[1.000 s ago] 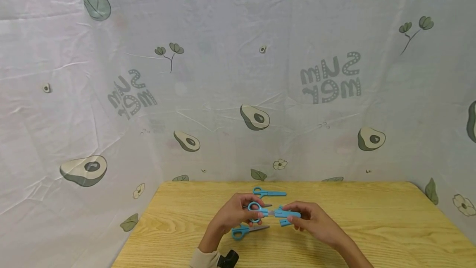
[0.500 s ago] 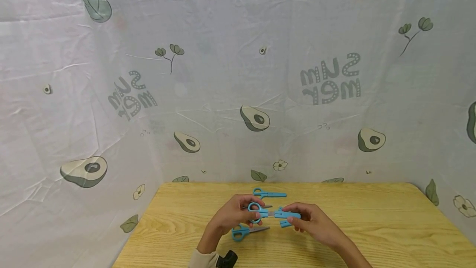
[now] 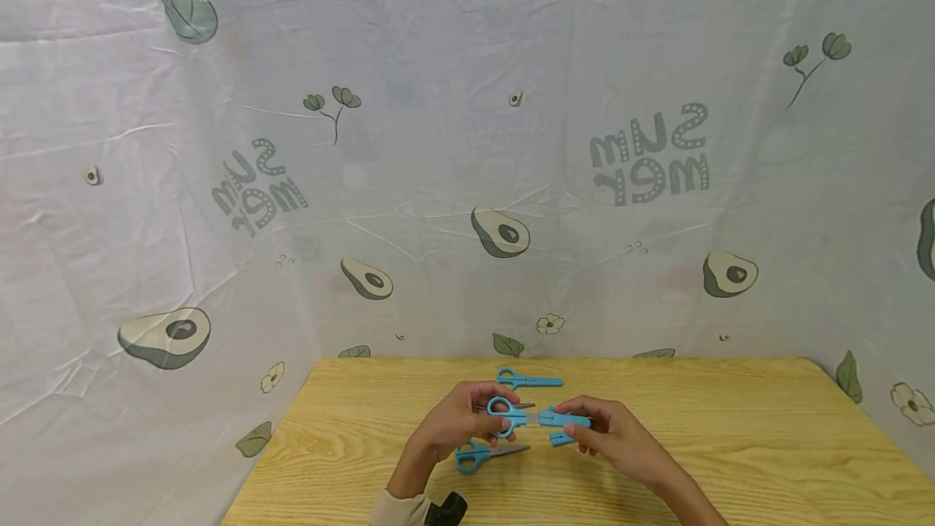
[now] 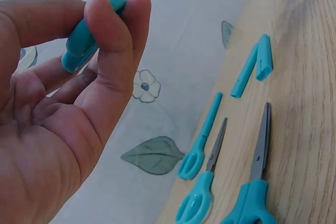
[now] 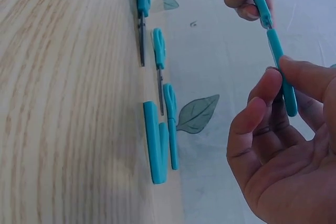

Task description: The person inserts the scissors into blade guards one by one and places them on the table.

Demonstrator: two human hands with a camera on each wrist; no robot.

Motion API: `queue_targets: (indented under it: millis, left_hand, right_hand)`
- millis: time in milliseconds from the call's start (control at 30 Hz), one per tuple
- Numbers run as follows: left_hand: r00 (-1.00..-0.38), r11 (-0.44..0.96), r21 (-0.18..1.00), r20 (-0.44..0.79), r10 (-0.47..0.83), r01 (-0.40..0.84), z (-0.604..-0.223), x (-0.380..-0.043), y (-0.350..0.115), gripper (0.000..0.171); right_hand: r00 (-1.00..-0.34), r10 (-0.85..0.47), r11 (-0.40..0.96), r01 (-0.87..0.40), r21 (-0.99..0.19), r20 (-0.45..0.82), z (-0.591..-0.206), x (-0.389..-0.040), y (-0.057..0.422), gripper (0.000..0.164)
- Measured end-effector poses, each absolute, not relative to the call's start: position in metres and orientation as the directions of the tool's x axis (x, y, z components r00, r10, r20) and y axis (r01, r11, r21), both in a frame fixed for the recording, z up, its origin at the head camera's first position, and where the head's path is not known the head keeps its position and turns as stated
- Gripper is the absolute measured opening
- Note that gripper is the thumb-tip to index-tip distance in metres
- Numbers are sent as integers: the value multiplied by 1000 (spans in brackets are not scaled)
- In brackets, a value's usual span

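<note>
My left hand [image 3: 462, 416] pinches the blue handles of a pair of scissors [image 4: 79, 40] between thumb and fingers, above the table. In my right hand [image 3: 609, 433], thumb and fingertips pinch a blue blade cover [image 5: 283, 80] that sits over the front of those scissors' blades. A short stretch of bare blade [image 3: 533, 420] shows between handles and cover. Below lie two uncovered scissors, the nearer pair [image 3: 473, 455] and a farther pair [image 4: 194, 203] partly behind my left hand in the head view. Two loose covers [image 4: 264, 59] rest beneath my right hand, one angled against the other.
Another pair of scissors [image 3: 536, 381], its blades covered, lies toward the back of the wooden table [image 3: 351, 428]. Behind the back edge hangs a pale sheet [image 3: 431, 144] printed with avocados and leaves. A black device [image 3: 447, 508] is on the left wrist by the sleeve.
</note>
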State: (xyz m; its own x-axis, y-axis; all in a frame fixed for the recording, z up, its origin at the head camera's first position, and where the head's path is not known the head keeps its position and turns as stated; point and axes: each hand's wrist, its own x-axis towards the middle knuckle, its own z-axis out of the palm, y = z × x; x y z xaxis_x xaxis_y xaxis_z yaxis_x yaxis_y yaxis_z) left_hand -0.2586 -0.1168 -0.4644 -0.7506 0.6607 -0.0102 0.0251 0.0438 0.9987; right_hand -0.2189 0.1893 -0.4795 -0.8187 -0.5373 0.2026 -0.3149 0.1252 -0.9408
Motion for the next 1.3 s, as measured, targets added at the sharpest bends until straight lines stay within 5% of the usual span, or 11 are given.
queue_targets:
  millis: [400, 1300]
  left_hand:
    - [-792, 54, 998, -47, 609, -17, -462, -256, -114, 30]
    - [-764, 62, 998, -29, 644, 15, -462, -257, -114, 35]
  right_hand:
    - [-836, -510, 134, -312, -941, 204, -481, -217, 186, 38]
    - [-834, -490, 126, -356, -926, 254, -485, -216, 182, 32]
